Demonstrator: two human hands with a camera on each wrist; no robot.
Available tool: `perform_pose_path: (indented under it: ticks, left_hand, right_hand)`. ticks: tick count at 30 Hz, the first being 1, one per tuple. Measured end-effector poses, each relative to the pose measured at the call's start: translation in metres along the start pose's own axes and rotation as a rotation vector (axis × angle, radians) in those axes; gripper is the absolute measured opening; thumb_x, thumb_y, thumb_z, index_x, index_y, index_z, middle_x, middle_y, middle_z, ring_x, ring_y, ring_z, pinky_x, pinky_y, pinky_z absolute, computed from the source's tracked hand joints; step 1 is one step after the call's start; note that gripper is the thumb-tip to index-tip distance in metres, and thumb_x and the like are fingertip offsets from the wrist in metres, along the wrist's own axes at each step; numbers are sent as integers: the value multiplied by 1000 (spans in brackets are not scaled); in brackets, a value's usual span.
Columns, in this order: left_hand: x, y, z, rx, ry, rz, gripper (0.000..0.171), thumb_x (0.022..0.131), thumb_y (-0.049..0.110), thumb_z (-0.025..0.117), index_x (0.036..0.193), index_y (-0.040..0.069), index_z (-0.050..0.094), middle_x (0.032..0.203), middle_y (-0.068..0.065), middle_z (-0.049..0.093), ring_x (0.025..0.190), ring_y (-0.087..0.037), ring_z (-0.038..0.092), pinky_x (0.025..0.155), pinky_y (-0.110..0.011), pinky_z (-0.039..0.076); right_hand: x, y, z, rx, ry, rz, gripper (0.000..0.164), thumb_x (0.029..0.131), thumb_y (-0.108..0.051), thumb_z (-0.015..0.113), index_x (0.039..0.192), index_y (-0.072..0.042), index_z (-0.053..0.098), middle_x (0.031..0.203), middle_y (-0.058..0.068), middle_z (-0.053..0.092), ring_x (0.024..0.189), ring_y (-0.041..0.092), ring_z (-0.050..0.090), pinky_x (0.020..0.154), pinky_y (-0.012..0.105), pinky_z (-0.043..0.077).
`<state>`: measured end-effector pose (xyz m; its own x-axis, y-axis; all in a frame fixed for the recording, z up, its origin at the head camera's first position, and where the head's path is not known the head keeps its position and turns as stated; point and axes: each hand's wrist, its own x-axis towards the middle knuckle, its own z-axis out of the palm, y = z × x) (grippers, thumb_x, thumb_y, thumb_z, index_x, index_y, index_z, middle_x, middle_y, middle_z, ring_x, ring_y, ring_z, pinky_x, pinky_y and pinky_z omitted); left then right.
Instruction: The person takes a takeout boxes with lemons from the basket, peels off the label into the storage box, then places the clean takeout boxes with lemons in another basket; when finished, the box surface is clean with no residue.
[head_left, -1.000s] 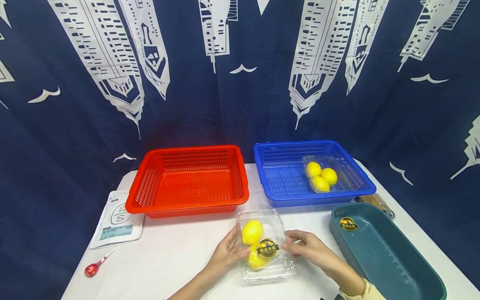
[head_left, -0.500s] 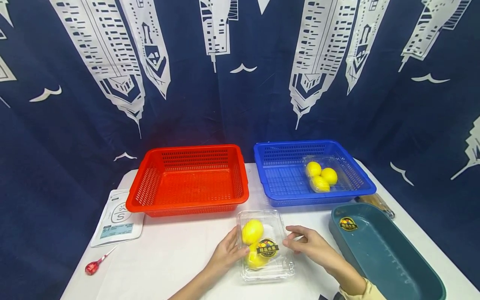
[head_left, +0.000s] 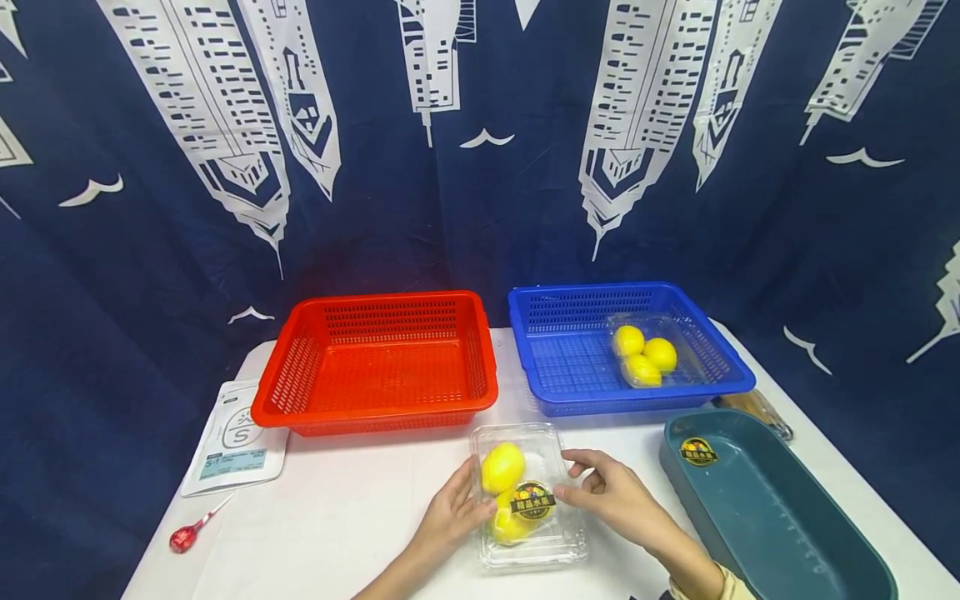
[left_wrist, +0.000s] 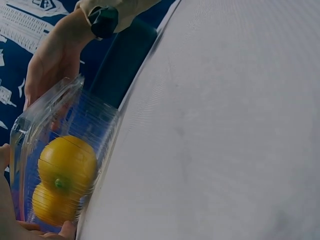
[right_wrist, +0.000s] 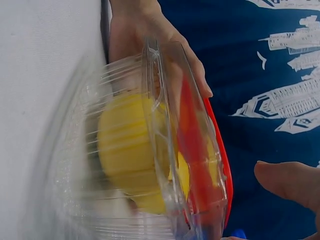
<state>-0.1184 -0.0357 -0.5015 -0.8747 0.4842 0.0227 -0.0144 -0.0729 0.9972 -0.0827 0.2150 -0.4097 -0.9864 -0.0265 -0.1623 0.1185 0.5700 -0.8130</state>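
A clear plastic fruit box [head_left: 558,542] with a black and gold label lies on the white table in the head view. Yellow lemons [head_left: 503,467] show inside, one partly under the label. My left hand [head_left: 450,512] grips the box's left side, thumb over the lid and fingers against the wall. At the right side is my right hand [head_left: 618,500], fingers loosely bent, thumb overlapping the lid's edge. In the right wrist view, the right thumb [right_wrist: 287,180] stands apart from the lid. The left wrist view shows lemons [left_wrist: 67,165] through the ribbed wall.
A red basket [head_left: 375,417] stands behind the box. The blue basket [head_left: 555,392] beside it holds another clear box of lemons [head_left: 643,354]. A teal tub [head_left: 780,500] is at right. A white pouch [head_left: 236,450] and a red lollipop [head_left: 183,537] lie at left.
My right hand drew slightly back from the box's right edge, then moved left so its thumb overlaps the lid. My left hand keeps its grip, and the box has barely shifted.
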Motion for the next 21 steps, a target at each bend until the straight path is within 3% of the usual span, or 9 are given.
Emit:
perform_pose_path:
  ticks: [5,11,21]
  left_hand:
    - [-2,1,1,2,13,1,85,92,24,64,151,-10,14,159,-29,11,147,-46,14,117,-54,22]
    - [-3,1,2,19,24,8,83,93,25,62,151,-10,15,159,-28,12,147,-46,14,117,-56,22]
    - [-2,-2,2,51,20,16,82,94,25,60,150,-12,14,158,-30,13,146,-47,16,116,-56,24]
  right_hand:
    - [0,-4,2,-38,16,-47,62,80,-32,78,130,-2,58,103,9,60,69,7,52,59,20,44]
    - [1,-7,6,-53,-37,-157,59,83,-33,76,128,1,59,101,11,60,66,3,50,56,19,44]
    - [4,-16,15,-137,-55,-279,52,80,-35,78,116,1,66,90,1,63,63,-1,50,55,18,45]
